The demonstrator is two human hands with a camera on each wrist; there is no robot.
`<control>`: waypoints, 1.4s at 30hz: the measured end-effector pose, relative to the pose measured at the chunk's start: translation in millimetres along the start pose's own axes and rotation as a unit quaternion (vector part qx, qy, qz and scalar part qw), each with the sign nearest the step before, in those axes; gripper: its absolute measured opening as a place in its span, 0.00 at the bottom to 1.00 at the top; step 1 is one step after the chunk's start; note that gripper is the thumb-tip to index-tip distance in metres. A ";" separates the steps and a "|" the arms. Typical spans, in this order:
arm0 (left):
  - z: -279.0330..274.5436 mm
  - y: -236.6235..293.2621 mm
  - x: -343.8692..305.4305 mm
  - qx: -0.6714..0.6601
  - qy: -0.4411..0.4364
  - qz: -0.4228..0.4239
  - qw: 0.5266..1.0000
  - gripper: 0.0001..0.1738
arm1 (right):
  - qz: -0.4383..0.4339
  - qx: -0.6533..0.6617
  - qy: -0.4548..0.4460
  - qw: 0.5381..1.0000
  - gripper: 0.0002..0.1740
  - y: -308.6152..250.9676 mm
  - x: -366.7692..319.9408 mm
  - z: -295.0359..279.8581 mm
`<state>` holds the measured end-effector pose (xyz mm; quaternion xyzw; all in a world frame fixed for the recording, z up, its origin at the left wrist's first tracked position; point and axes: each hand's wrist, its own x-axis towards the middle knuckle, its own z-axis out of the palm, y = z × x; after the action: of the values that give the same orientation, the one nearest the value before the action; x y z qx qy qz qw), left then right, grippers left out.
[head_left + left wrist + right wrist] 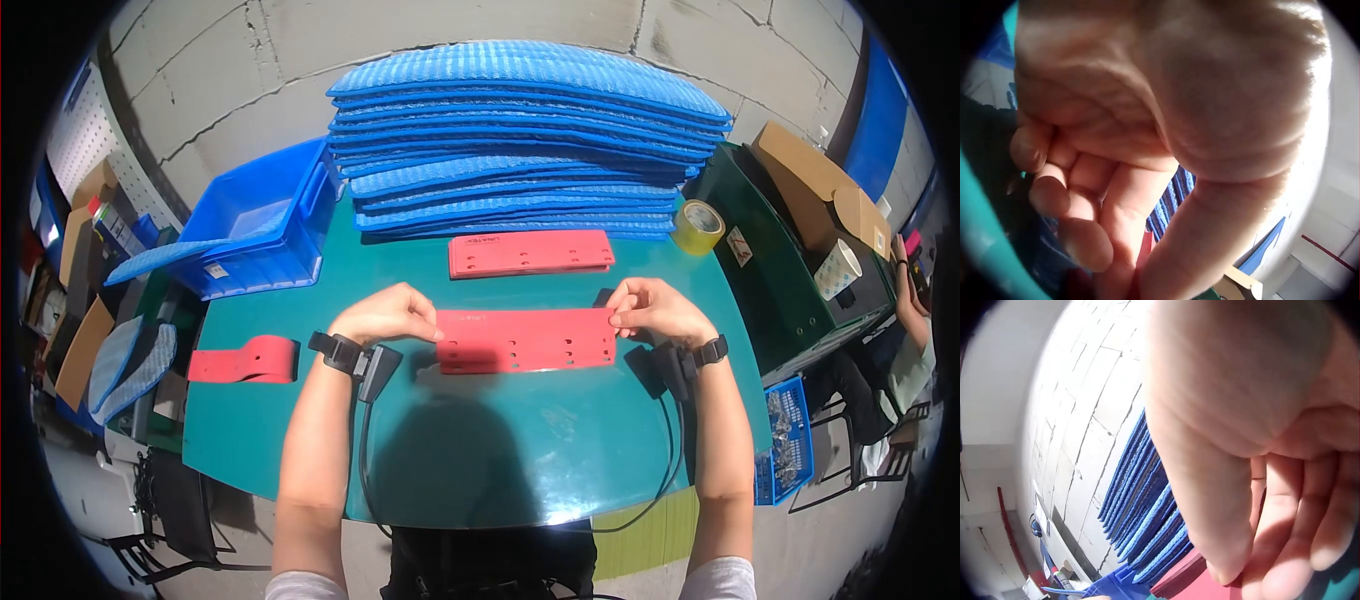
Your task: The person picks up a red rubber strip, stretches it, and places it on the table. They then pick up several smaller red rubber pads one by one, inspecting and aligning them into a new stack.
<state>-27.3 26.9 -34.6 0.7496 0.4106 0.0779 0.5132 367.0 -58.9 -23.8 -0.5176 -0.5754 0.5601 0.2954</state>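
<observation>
A flat red strip with punched holes (530,340) is held by its two ends over the green table. My left hand (395,314) pinches its left end between thumb and fingers; in the left wrist view the thumb of that hand (1147,156) meets the index finger at a sliver of red. My right hand (660,311) pinches the other end, and in the right wrist view this hand (1241,444) has its thumb on the red edge (1210,587). Behind the strip lies a stack of similar red strips (530,254).
Blue pads (520,130) are piled high at the back. A blue bin (255,230) stands at the left, above a folded red strip (243,361). Clear tape (699,226) sits beside a green crate (770,270) holding cardboard and a paper cup (838,268).
</observation>
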 end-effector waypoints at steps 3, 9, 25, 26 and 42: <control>-1.1 3.1 -2.0 0.009 -0.004 -0.007 1.000 0.10 | 0.002 0.003 -0.006 1.000 0.07 2.2 0.6 -1.0; -1.3 5.7 -2.9 0.027 -0.018 0.002 0.999 0.11 | 0.007 0.024 -0.021 0.999 0.07 0.7 -2.0 -3.8; 7.1 11.6 -2.2 0.150 0.004 -0.027 0.988 0.13 | 0.039 -0.053 -0.008 0.998 0.07 7.6 4.6 3.5; 7.0 11.9 -2.8 0.150 0.006 -0.029 0.988 0.13 | 0.038 -0.053 -0.012 0.998 0.07 8.3 5.3 3.6; 5.4 0.7 -0.1 0.093 0.048 0.037 0.994 0.15 | 0.034 -0.108 0.018 0.993 0.06 7.9 4.8 6.5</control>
<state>-24.1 22.9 -36.5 0.8040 0.4126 0.0944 0.4176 361.7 -58.0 -33.8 -0.5761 -0.6092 0.4947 0.2285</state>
